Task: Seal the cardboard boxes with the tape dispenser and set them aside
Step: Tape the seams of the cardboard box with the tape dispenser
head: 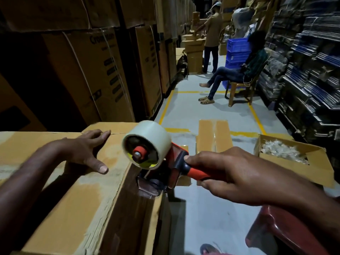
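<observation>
Taping the edge
The right grip is clasping the tape dispenser against the cardboard box; the left grip, flat and empty, is steadying it.

Blurred brand print starting "Crom" on stacked carton, remainder unreadable

A dim warehouse aisle with a grey floor marked by yellow lines. Tall stacks of brown cartons wall the left side; shelves of dark bundles fill the right. Far off, blue crates stand behind a chair with a seated person, another person stands beyond, and a red plastic chair sits near right
</observation>
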Available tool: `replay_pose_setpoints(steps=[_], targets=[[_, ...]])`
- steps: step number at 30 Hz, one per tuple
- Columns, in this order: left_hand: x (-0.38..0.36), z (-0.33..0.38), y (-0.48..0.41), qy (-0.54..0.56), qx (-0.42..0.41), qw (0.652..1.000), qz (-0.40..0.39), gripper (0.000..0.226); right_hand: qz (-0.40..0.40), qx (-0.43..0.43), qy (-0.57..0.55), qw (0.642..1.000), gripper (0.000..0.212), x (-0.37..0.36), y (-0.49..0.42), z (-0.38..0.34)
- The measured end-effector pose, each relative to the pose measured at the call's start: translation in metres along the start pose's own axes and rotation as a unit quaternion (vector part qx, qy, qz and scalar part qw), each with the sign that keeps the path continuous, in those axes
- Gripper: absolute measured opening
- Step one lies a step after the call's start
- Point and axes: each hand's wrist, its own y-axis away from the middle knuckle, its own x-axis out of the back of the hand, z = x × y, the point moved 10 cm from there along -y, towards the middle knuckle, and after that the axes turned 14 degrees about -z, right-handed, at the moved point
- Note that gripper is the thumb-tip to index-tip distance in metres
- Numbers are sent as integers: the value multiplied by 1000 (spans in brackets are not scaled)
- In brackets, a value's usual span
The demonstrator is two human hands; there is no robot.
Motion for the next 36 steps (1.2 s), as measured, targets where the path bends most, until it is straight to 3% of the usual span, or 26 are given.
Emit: replay_pose_setpoints(steps=[4,11,19,21,24,26,28,33,36], targets=[[-1,-3,-7,38,-9,999,-9,167,-10,14,-12,1000,53,-19,-8,10],[-1,-9,-12,27,-19,999,-3,178,20,77,-41,996,51,-32,-13,25],[-2,-7,-2,51,-19,998,24,172,21,81,-42,996,56,-57,-30,28],[0,0,12,55,-6,996,65,148,17,81,-26,996,56,-56,-33,24],[-10,30,49,22,-39,984,171,93,16,85,-20,996,56,-56,-37,22],[-38,54,63,71,-71,980,170,69,18,94,-13,995,56,-58,-39,19],[-71,71,66,98,-71,982,148,64,11,106,-11,994,54,-63,-43,16],[-88,72,64,108,-37,971,212,64,2,148,9,989,53,-70,-52,13],[-83,68,77,225,-70,945,229,57,-22,191,3,981,52,-74,-59,9]])
